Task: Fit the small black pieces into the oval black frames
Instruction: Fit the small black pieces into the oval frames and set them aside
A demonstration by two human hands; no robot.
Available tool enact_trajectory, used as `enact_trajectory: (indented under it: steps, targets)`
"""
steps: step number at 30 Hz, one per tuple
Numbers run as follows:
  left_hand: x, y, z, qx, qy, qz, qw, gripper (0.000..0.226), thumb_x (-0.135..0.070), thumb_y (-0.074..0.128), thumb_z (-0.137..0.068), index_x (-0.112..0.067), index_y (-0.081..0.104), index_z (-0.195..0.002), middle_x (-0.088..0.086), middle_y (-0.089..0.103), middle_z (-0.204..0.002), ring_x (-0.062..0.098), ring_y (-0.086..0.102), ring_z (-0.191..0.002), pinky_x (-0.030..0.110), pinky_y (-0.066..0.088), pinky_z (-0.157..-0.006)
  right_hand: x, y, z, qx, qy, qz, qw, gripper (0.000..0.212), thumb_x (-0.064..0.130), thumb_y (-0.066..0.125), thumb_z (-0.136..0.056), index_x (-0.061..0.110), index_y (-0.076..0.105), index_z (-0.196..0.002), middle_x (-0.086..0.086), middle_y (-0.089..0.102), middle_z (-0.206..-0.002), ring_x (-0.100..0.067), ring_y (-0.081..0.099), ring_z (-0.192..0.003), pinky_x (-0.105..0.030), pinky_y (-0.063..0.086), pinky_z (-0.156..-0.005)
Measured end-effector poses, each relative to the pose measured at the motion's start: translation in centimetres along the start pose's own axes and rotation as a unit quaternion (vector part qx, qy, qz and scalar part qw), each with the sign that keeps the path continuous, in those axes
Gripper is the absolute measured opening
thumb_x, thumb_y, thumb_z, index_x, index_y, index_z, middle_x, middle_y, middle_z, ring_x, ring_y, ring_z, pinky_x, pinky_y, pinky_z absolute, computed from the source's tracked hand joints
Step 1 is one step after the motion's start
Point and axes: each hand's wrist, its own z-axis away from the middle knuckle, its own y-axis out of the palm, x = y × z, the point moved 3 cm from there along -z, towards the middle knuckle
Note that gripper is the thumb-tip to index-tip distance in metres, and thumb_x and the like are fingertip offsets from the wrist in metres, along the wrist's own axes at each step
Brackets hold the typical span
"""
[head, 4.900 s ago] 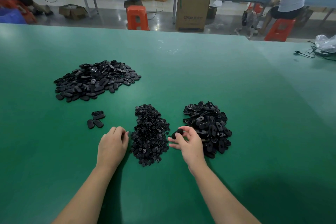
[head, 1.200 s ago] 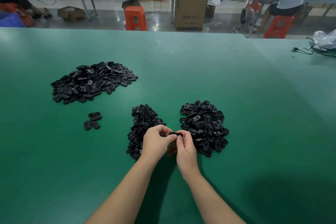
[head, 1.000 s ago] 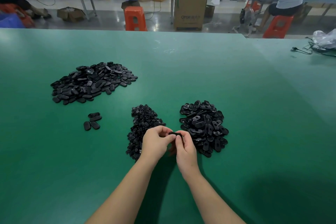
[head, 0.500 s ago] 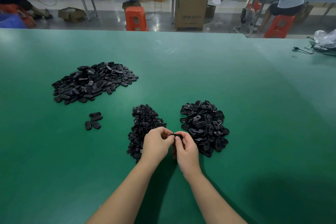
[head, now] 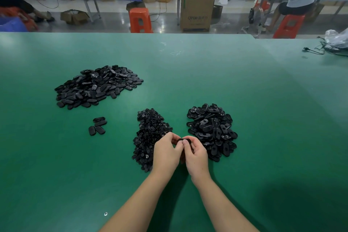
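Over the green table (head: 188,66) | left hand (head: 165,153) and right hand (head: 195,156) both pinch one oval black plastic frame (head: 182,139) | light, stiff, likely slippery; best gripped by its rim.

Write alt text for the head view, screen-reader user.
Both hands, the left hand and right hand, pinch one oval black frame between them above a green table. Beside them lie a pile of small black pieces and a pile of oval frames; a larger pile and four loose ovals sit further left.
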Motion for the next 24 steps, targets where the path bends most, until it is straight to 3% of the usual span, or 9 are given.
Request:
enact_trajectory:
  steps: [2, 7, 11, 15, 19, 24]
  targets:
    - [0.1, -0.1, 0.0, 0.001, 0.017, -0.005, 1.0, 0.006, -0.019, 0.065, -0.093, -0.022, 0.071, -0.093, -0.013, 0.069, -0.085, -0.002, 0.062, -0.082, 0.007, 0.043, -0.068, 0.0, -0.1, -0.1, -0.004, 0.0, 0.006, 1.0, 0.012, 0.013, 0.059, -0.101, 0.02, 0.067, -0.095, -0.002, 0.076, -0.091, -0.014, 0.07, -0.085, -0.038, 0.056, -0.082]
    - [0.4, 0.0, 0.1, 0.042, 0.063, -0.031, 0.997, 0.018, -0.013, 0.06, -0.096, -0.021, 0.071, -0.108, -0.012, 0.069, -0.098, 0.003, 0.062, -0.087, 0.023, 0.052, -0.084, 0.2, -0.5, -0.2, 0.002, 0.028, -0.007, 1.0, 0.012, 0.014, 0.058, -0.102, 0.017, 0.065, -0.093, -0.001, 0.069, -0.072, -0.013, 0.057, -0.06, -0.029, 0.049, -0.051]
    - [0.6, -0.1, 0.1, 0.047, 0.128, -0.079, 0.988, 0.035, -0.009, 0.058, -0.096, -0.019, 0.065, -0.128, -0.007, 0.067, -0.117, 0.011, 0.063, -0.1, 0.027, 0.051, -0.095, 0.4, -0.3, 0.0, 0.007, 0.016, 0.026, 1.0, 0.011, 0.016, 0.059, -0.102, 0.017, 0.066, -0.094, -0.001, 0.069, -0.073, -0.011, 0.057, -0.06, -0.029, 0.047, -0.052]
    - [1.0, -0.8, 0.0, 0.045, 0.206, -0.123, 0.97, 0.028, -0.016, 0.058, -0.097, -0.024, 0.065, -0.123, -0.008, 0.064, -0.108, 0.012, 0.062, -0.095, 0.03, 0.052, -0.085, 0.6, -0.1, 0.4, 0.028, 0.014, -0.007, 0.999, 0.012, 0.018, 0.055, -0.104, 0.019, 0.067, -0.103, -0.001, 0.063, -0.068, -0.015, 0.051, -0.053, -0.028, 0.043, -0.043]
    - [1.5, -3.2, -0.5, -0.058, 0.223, -0.154, 0.961, 0.024, -0.022, 0.068, -0.092, -0.024, 0.068, -0.116, -0.01, 0.064, -0.1, 0.011, 0.062, -0.084, 0.029, 0.052, -0.069, 0.9, 0.2, 0.6, 0.039, 0.027, -0.046, 0.998, 0.016, 0.018, 0.053, -0.105, 0.024, 0.062, -0.116, 0.0, 0.065, -0.074, -0.013, 0.056, -0.056, -0.029, 0.047, -0.047]
    - [5.2, -8.8, -3.2, -0.186, 0.086, -0.123, 0.971, 0.025, -0.03, 0.069, -0.093, -0.018, 0.07, -0.115, -0.006, 0.06, -0.094, 0.011, 0.057, -0.078, 0.028, 0.042, -0.066, 1.0, 0.1, 0.8, 0.052, 0.015, 0.008, 0.999, 0.013, 0.019, 0.053, -0.105, 0.021, 0.064, -0.111, -0.001, 0.065, -0.077, -0.011, 0.056, -0.058, -0.027, 0.049, -0.05]
